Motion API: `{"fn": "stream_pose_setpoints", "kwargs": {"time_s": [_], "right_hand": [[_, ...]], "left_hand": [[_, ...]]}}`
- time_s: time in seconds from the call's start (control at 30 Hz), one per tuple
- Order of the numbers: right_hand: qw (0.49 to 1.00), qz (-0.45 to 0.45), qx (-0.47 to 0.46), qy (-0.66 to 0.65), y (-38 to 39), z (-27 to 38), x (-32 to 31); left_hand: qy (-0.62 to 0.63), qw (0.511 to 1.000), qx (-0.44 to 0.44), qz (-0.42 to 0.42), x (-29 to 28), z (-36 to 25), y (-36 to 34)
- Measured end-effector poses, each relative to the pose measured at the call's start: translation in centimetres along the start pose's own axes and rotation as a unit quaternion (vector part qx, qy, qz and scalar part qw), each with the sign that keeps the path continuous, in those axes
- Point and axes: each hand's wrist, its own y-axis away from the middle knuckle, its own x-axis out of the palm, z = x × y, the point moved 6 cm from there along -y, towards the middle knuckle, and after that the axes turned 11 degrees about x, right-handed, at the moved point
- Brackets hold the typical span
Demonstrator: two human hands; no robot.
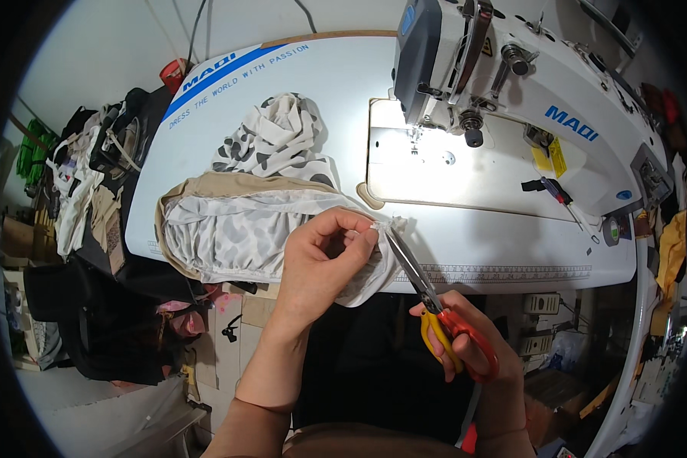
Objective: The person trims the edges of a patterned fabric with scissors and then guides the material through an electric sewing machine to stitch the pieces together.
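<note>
Evidently, the main hazard sits where the scissors [414,269] meet the frayed white edge [380,228] of the gathered white cloth [233,229]: their tips lie right beside the left hand's [319,263] thumb and forefinger, so a small slip of the blades could nick a fingertip. A bite taken too deep, perhaps because the edge is bunched and the fingers partly cover it, could cut into sound cloth instead of the loose fringe. Layers may also be caught unseen, since the cloth folds under the left hand and droops over the front of the worktop [496,256]; its overhanging weight might tug the edge askew.

As for the grip, the left thumb and forefinger are pinched together on the frayed edge, with the other fingers curled in behind. The right hand [477,355] is wrapped around the red and yellow handles, fingers through the loops, blades slanting up and leftward. Those blades look nearly together, though whether any fibre lies between their tips I cannot tell. The white cloth, bordered by a beige band [237,183], lies left of centre on the worktop, in front of the spotted cloth [282,130] and well apart from the sewing machine's needle [414,139].
</note>
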Motion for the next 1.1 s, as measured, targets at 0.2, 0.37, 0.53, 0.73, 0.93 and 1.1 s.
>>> {"fn": "stream_pose_setpoints", "kwargs": {"time_s": [0.2, 0.37, 0.53, 0.73, 0.93, 1.1], "right_hand": [[1.000, 0.007, 0.002, 0.018, -0.11, -0.33, -0.03], [1.000, 0.011, -0.006, 0.015, -0.23, -0.49, -0.03], [1.000, 0.006, -0.015, 0.017, -0.20, -0.26, 0.08], [1.000, 0.008, -0.020, 0.011, -0.31, 0.30, 0.30], [0.999, 0.011, -0.034, 0.018, -0.31, -0.03, 0.31], [0.998, 0.015, -0.055, 0.020, -0.59, 0.39, 0.55]], "left_hand": [[-0.006, 1.000, 0.004, 0.020, -0.05, 0.09, 0.04], [-0.012, 1.000, -0.003, 0.019, -0.18, 0.16, 0.04], [-0.007, 1.000, -0.001, 0.021, -0.11, 0.14, -0.01], [-0.002, 1.000, -0.007, 0.011, -0.05, 0.16, 0.00], [-0.010, 1.000, 0.000, 0.007, 0.01, 0.05, -0.10], [-0.002, 1.000, 0.021, 0.015, -0.10, 0.05, -0.07]]}}
